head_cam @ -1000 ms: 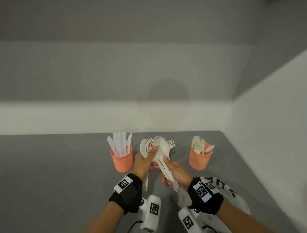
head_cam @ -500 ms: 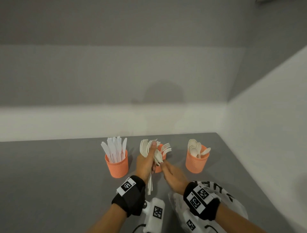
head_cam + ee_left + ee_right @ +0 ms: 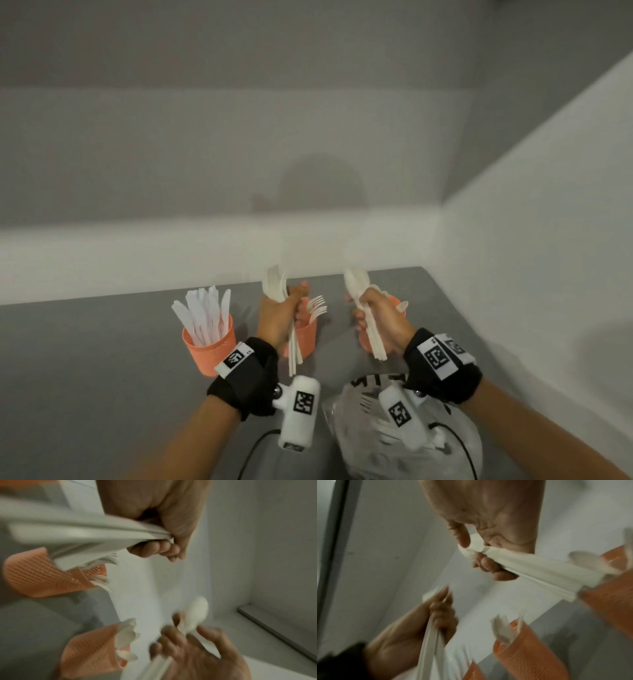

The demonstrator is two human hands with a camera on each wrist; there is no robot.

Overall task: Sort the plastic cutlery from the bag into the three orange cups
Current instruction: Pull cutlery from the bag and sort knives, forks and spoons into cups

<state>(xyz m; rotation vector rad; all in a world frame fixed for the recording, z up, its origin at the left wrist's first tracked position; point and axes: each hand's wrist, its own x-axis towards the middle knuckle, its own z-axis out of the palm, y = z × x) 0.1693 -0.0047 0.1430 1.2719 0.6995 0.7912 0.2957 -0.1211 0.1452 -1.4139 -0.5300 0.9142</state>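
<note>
Low in the centre of the head view, the hands have separated: left hand (image 3: 277, 317) grips a fork bundle (image 3: 275, 287) over the middle cup (image 3: 306, 337); right hand (image 3: 380, 317) grips spoons (image 3: 358, 282) above the right cup (image 3: 394, 303). Both bundles are ready to drop; the bag (image 3: 370, 442) lies lower right.

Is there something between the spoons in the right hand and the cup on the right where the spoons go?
Nothing visible does. The right hand holds the spoons just above the right cup, whose opening holds only other spoons.
</note>
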